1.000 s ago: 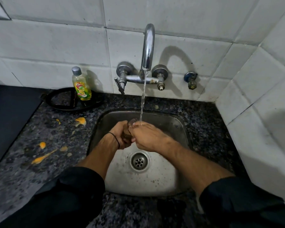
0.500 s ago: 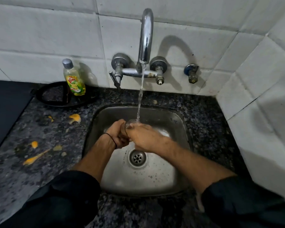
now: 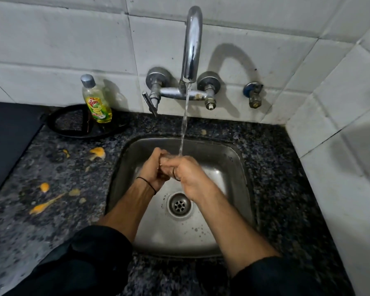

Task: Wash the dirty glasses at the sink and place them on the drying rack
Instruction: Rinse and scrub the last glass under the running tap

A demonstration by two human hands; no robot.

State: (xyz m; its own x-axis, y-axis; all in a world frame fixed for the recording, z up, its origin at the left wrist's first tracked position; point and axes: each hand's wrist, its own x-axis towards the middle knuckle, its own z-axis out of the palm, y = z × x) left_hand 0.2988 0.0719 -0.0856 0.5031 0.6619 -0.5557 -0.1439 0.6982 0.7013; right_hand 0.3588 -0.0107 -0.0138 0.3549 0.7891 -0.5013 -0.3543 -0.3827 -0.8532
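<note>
A small clear glass (image 3: 171, 172) is held over the steel sink (image 3: 233, 159), just under the stream of water (image 3: 184, 124) that runs from the chrome tap (image 3: 191, 45). My left hand (image 3: 152, 167) grips the glass from the left with curled fingers. From the right, my right hand (image 3: 188, 176) wraps over it, and water lands on its knuckles. Most of the glass is hidden between the two hands. No drying rack is in view.
A yellow dish soap bottle (image 3: 96, 101) stands on a black ring stand (image 3: 58, 124) at the back left. Orange food scraps (image 3: 97, 152) lie on the dark granite counter. A black surface (image 3: 9, 135) lies at far left. White tiled walls close in behind and to the right.
My hands have stayed under the stream and closed tighter round the glass, which now shows less. The view has shifted slightly.
</note>
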